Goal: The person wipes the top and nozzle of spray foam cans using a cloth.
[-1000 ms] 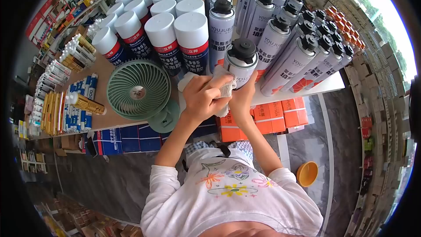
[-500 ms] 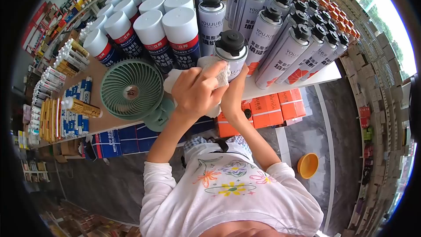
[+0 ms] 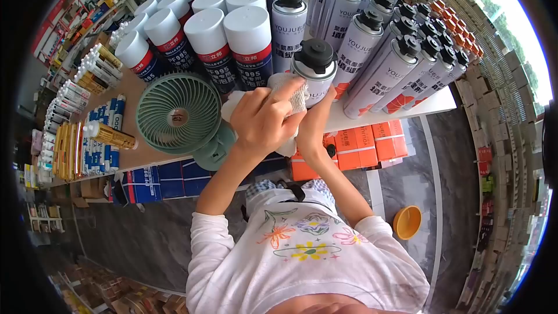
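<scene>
A spray foam can (image 3: 318,84) with a black cap and a pale printed body stands upright in front of me, its lower part hidden by my hands. My right hand (image 3: 313,119) grips it low on the near side, with most of the fingers out of sight. In my left hand (image 3: 266,117) is a bunched white cloth (image 3: 297,94), closed in the fingers and pressed against the can's left side. Part of the cloth hangs below the hand. Similar black-capped cans (image 3: 360,46) stand close behind and to the right.
White-capped blue spray cans (image 3: 247,40) stand in rows at the back left. A green fan (image 3: 177,113) sits left of my hands, near sealant tubes (image 3: 110,134). Orange boxes (image 3: 354,145) are stacked below the table edge. On the floor lies a yellow bowl (image 3: 407,222).
The view has shifted slightly, so the cans and fan sit a little further right. Both hands keep their hold on the can and cloth, with hardly any other movement.
</scene>
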A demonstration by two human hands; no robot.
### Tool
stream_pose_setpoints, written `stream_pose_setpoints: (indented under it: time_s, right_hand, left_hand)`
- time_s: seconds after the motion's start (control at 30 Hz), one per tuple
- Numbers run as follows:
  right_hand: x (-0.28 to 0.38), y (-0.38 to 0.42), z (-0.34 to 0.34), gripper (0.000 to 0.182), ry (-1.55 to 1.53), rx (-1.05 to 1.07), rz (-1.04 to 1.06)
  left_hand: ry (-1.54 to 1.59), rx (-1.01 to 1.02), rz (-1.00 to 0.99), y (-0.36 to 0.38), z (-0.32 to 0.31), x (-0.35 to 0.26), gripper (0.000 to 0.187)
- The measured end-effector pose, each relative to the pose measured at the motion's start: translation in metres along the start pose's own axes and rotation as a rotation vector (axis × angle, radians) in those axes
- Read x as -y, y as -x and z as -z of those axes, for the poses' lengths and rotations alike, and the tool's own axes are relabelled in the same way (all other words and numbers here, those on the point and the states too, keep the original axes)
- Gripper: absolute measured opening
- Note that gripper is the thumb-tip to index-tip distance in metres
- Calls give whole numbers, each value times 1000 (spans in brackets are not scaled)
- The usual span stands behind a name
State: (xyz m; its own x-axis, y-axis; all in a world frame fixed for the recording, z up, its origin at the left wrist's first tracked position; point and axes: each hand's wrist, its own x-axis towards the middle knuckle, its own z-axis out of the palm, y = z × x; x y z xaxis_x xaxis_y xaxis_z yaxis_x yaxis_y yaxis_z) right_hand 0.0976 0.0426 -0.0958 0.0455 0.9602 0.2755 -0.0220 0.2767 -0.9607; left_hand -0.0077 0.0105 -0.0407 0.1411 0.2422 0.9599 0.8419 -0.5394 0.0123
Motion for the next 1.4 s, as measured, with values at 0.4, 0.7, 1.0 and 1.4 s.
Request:
stream_pose_setpoints:
  time_s: [0.4,0.7,1.0,1.4]
  right_hand:
    - [-3,3,4,71,72,7,72]
    - [-3,-2,12,85,-26,71,14]
    - [-9,-48,70,92,186,624,188]
    - [-26,-32,33,75,68,354,177]
  left_hand:
    - [87,-18,-20,11,-2,-6,50]
    - [114,79,194,-4,7,-13,48]
    - [159,88,205,3,10,-9,50]
    - [20,130,165,-5,11,-22,54]
